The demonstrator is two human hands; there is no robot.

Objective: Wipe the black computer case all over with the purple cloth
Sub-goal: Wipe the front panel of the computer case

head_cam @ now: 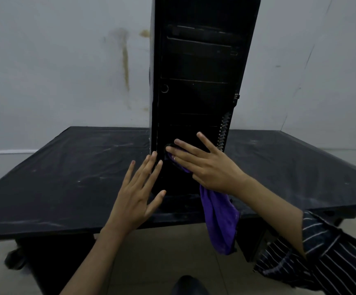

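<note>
Dusty table [66,177] is bearing the case [198,92], right hand [206,167] pressing cloth [219,220] onto it with straight fingers, left hand [138,194] splayed alongside.

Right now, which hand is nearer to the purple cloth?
Right. The right hand presses the purple cloth against the computer case front; the left hand is apart from it, at the case's left edge.

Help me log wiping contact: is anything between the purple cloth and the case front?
Nothing visible. The right hand presses the purple cloth straight onto the lower front of the black computer case; the left hand lies beside it, at the case's left edge.
</note>
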